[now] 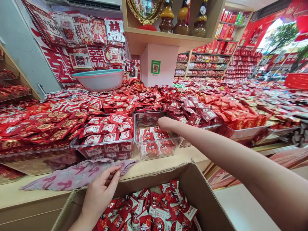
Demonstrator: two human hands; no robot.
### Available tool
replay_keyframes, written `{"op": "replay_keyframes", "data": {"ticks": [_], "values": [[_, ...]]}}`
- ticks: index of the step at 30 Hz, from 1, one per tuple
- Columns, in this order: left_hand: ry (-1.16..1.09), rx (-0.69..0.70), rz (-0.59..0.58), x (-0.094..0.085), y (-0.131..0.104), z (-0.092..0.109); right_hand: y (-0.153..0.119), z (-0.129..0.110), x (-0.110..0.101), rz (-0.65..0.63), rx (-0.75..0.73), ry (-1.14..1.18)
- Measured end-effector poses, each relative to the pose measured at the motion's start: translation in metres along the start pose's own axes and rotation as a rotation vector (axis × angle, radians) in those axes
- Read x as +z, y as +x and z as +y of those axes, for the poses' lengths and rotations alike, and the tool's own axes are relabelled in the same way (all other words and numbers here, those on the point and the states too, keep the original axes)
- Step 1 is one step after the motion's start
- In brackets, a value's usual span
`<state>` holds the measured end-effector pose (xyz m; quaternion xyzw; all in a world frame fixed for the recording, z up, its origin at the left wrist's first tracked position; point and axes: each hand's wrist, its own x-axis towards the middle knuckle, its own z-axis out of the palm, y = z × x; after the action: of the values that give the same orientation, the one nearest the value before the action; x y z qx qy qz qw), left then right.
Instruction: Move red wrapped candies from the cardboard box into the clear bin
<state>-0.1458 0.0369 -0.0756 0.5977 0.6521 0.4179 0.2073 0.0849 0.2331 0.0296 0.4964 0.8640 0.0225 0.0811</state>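
Observation:
My right hand (166, 124) reaches into a clear plastic bin (157, 153), above rows of small red-and-white packets (151, 136) printed with cartoon figures. Its fingers point away from me and are hidden, so whether they hold anything does not show. My left hand (102, 189) hovers over the left rim of a cardboard box (204, 189). Thumb and curled fingers come loosely together there, with no item visible between them. Loose packets of the same red-and-white kind (156, 211) fill the bottom of the box.
A pink patterned cloth (79, 175) lies on the counter's edge. Left of the clear bin stands another bin (103, 149) full of red packets. Dark red packets (192, 110) are heaped on the right. Behind are a plastic basin (98, 80) and a pillar (160, 61) under a shelf.

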Motion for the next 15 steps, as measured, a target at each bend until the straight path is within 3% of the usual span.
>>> {"op": "replay_keyframes", "data": {"ticks": [9,15], "values": [[0.052,0.054,0.048,-0.003,0.0,0.004,0.048,-0.021,-0.002,0.01,-0.22,-0.081],[0.064,0.093,0.072,-0.003,0.001,0.001,0.063,-0.03,0.002,-0.043,-0.228,-0.068]]}}
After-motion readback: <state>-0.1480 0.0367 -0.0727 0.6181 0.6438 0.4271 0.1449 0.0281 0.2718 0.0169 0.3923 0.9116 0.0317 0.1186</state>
